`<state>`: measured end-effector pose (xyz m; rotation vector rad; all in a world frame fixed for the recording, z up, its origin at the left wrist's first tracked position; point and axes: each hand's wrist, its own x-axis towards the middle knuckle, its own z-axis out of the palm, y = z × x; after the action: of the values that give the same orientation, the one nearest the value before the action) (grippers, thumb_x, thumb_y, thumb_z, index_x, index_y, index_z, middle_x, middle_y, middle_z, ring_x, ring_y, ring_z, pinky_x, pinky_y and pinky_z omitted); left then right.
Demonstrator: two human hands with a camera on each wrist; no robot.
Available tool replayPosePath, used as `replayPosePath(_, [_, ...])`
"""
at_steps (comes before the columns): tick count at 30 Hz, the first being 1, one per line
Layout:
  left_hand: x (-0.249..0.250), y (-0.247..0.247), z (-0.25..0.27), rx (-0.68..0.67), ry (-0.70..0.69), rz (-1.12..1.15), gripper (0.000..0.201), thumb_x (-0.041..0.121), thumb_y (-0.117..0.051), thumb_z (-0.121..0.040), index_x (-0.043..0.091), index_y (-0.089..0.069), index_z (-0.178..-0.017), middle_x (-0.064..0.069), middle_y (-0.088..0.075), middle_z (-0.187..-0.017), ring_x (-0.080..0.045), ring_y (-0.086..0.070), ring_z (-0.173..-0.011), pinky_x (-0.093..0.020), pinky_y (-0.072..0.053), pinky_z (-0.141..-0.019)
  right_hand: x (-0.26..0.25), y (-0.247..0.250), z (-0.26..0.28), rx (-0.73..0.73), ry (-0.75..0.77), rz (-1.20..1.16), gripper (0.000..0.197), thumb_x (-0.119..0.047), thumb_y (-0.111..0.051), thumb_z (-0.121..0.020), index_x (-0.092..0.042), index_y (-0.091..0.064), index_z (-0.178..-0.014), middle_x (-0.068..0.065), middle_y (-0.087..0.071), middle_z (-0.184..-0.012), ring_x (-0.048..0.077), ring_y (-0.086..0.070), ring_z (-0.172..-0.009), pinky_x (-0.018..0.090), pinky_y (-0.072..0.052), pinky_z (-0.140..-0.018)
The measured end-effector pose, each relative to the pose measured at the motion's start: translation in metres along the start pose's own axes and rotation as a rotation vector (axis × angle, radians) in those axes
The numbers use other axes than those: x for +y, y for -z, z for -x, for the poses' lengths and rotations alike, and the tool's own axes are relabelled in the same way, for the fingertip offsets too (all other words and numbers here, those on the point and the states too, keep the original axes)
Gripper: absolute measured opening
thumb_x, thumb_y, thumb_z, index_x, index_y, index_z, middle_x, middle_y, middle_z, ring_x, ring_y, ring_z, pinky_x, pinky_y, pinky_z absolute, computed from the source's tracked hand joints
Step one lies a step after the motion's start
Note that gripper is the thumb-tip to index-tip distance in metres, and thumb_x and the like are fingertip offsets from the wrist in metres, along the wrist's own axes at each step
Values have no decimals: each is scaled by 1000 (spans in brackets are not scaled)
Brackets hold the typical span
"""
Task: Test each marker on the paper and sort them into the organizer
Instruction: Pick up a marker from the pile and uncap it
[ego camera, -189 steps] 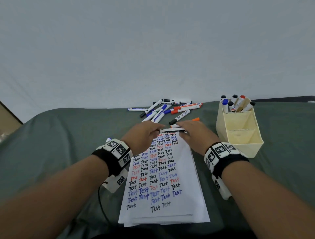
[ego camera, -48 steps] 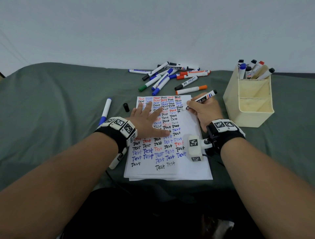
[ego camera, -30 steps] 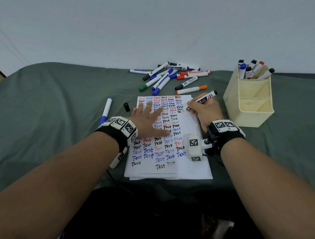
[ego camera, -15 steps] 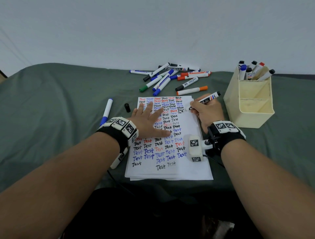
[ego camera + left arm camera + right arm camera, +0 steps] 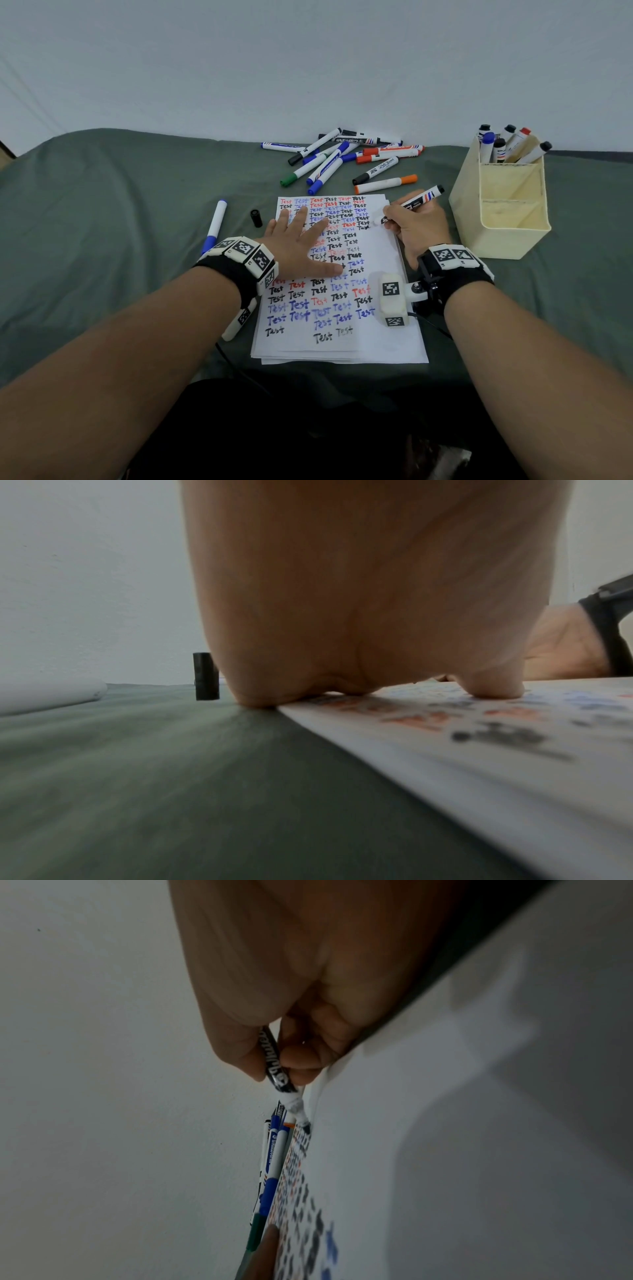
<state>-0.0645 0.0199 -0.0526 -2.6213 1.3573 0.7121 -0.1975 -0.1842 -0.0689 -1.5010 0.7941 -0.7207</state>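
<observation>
My right hand [image 5: 416, 228] grips an uncapped black marker [image 5: 419, 200] like a pen, its tip [image 5: 306, 1126] touching the white paper [image 5: 387, 335] beside the rows of "Test" words. My left hand [image 5: 301, 246] lies flat on the paper with fingers spread, pressing it down; its palm [image 5: 359, 601] fills the left wrist view. The marker's black cap [image 5: 256, 218] stands on the green cloth left of the paper. A cream organizer [image 5: 503, 219] at the right holds several markers in its back compartment. A pile of loose markers [image 5: 342, 157] lies beyond the paper.
A blue marker [image 5: 214, 226] lies alone on the cloth to the left, near my left wrist. An orange-capped marker [image 5: 385, 184] lies just past the paper's top edge. The organizer's two front compartments look empty. A white wall stands behind the table.
The right hand has shifted slightly along the paper's right side while writing with the black marker. The left hand has stayed flat on the sheet.
</observation>
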Motion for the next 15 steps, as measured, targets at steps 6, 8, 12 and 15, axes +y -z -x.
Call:
replayPosePath(6, [-1,-1,-2,7,7,1,132,112,-14,-40,49,22,-150,1,32,-162,-33,27,-149,-52,11,-120,0,0,1,16,4,-10,9,-15,-72,-76,-17,-64,-75,4,-70,-65,19,-62,-62,35,-50,-64])
replayPosePath(8, [-1,-1,-3,10,7,-1,131,112,-14,-41,50,22,-150,1,33,-162,-33,28,-149,-52,11,-120,-1,1,1,15,3,16,9,-17,-73,-76,-19,-64,-75,2,-71,-65,16,-64,-61,35,-52,-64])
replayPosePath(12, [-2,-2,-4,12,5,0,130,112,-16,-42,50,22,-150,2,33,-162,-32,28,-149,-52,12,-119,-1,1,0,16,0,43,10,-19,-72,-73,-22,-63,-72,0,-70,-64,18,-64,-61,39,-53,-67])
replayPosePath(15, [-2,-2,-5,13,3,-5,129,111,-17,-43,50,22,-150,1,33,-162,-33,28,-149,-52,12,-119,-1,1,1,8,-4,31,10,-19,-72,-74,-22,-63,-72,0,-70,-63,17,-63,-62,38,-51,-67])
